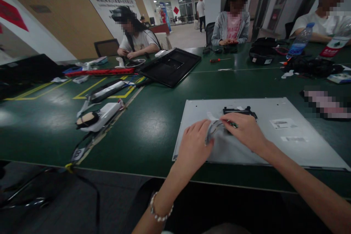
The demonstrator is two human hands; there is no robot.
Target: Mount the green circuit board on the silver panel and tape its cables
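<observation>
A large silver-white flat panel (263, 153) lies on the table in front of me, with two paper labels at its right. Above its left half, my left hand (196, 140) is closed around a grey bundled cable (212, 130). My right hand (245, 129) pinches a small green circuit board (233, 124) at the cable's far end; the fingers hide much of it. Just beyond my right fingers, a black plastic part (239, 110) rests on the panel.
A black monitor frame (170, 66) lies farther back, near a screwdriver (219, 60). A white device (105, 117) and a power strip sit left. Bottles (300, 42), a black case (260, 55) and a pink phone-like item (326, 104) are right. Several people sit across the table.
</observation>
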